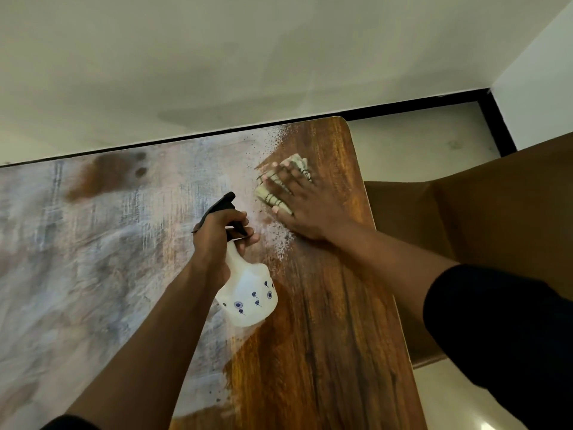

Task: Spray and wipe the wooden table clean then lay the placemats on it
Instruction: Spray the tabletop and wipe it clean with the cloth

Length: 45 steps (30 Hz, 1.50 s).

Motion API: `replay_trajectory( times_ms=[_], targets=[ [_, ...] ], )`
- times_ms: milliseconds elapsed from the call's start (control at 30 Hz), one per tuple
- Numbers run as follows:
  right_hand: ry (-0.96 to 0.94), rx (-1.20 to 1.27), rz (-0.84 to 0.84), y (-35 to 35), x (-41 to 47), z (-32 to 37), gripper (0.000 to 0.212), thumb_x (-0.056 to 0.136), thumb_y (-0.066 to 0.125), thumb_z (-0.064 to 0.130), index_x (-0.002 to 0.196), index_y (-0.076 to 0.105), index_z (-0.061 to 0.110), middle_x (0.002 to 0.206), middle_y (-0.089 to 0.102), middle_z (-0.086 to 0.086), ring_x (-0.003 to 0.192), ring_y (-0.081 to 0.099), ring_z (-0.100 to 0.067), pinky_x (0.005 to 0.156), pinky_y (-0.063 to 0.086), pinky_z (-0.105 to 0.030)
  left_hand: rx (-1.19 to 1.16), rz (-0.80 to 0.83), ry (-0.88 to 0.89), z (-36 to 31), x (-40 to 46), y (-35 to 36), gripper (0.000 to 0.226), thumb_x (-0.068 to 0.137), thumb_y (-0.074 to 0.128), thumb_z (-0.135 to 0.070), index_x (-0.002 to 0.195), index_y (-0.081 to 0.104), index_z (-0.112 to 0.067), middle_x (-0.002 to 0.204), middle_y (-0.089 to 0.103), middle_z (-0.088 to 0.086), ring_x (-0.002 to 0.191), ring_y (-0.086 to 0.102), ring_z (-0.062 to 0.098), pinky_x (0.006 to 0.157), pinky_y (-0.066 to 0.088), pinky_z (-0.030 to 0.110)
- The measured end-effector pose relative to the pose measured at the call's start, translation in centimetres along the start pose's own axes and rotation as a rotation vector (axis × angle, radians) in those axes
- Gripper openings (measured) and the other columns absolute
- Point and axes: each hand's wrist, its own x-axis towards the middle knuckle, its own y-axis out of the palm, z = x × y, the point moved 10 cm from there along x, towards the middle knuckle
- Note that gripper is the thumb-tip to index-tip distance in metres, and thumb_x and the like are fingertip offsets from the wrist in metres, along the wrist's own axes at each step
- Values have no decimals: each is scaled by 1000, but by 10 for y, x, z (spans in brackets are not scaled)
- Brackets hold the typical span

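The wooden table (325, 321) fills the lower view; its left and middle carry a whitish dusty film, while its right strip shows bare brown grain. My left hand (217, 234) grips the neck and black trigger of a white spray bottle (248, 296) printed with small blue flowers, its nozzle pointing up and to the far side. My right hand (297, 200) presses flat, fingers spread, on a pale folded cloth (269, 187) near the table's far right corner. No placemats are in view.
A white wall (248, 57) with a black skirting stands just behind the table's far edge. A brown cardboard box (465, 218) with open flaps sits on the floor right of the table. Pale floor tiles (418, 144) show beyond the corner.
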Motion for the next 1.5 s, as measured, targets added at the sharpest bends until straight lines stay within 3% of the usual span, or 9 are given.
replay_trajectory(
  times_ms=[200,267,400,567,800,1100,1267,1367,1500],
  targets=[
    [379,33,-49,-19,-11,-78,74,102,11,61,168,-2,29,175,-8,-9,162,-8,-30,128,0,-58,31,-17,0,-4,-4,-9,50,93,61,1,56,79,-27,61,63,5,49,66,19,65,46,34],
    [395,36,-34,-15,-15,-60,75,103,12,62,167,-4,27,174,-12,-10,161,-11,-31,127,-3,-59,31,-48,3,-6,-5,-12,38,94,61,0,77,79,-29,68,63,7,53,66,21,58,47,32],
    [253,94,3,1,-47,17,76,103,11,64,167,-7,27,173,-16,-10,159,-19,-31,125,-12,-61,27,-39,16,-9,-2,-15,45,94,60,0,125,69,-31,76,61,7,64,63,23,48,49,25],
    [-50,94,-6,21,-88,85,69,108,21,57,168,13,25,176,0,-9,162,-10,-28,128,2,-59,58,-22,37,-11,7,-18,57,91,59,2,141,65,-26,71,61,5,57,62,19,62,56,34],
    [229,49,23,-2,-28,-6,72,104,8,63,165,-14,33,173,-18,-8,159,-19,-29,128,-4,-59,30,-13,14,-26,24,-48,49,92,61,1,133,70,-25,77,59,8,66,62,27,44,47,22],
    [686,110,-54,-19,53,-60,72,106,21,57,168,2,26,175,-4,-12,161,-8,-35,126,-5,-63,37,0,65,-50,61,-98,52,92,63,1,139,67,-20,65,60,4,52,61,19,80,53,45],
    [389,83,-41,-13,97,46,73,105,18,58,167,-3,27,175,-11,-9,160,-14,-32,127,-4,-61,50,12,46,-60,69,-113,38,93,64,-2,120,72,-27,69,61,4,59,66,25,47,45,24],
    [124,90,-7,1,114,120,71,103,18,56,168,2,30,175,-7,-7,161,-12,-29,127,-1,-59,78,11,44,-65,71,-118,27,93,65,-5,103,74,-28,69,62,3,58,67,25,49,43,26],
    [92,45,30,2,116,109,69,106,16,56,167,-3,30,175,-11,-5,161,-13,-25,128,-1,-57,107,13,10,-66,74,-121,14,92,66,-7,86,70,-18,68,62,5,58,69,27,48,36,27]
  ],
)
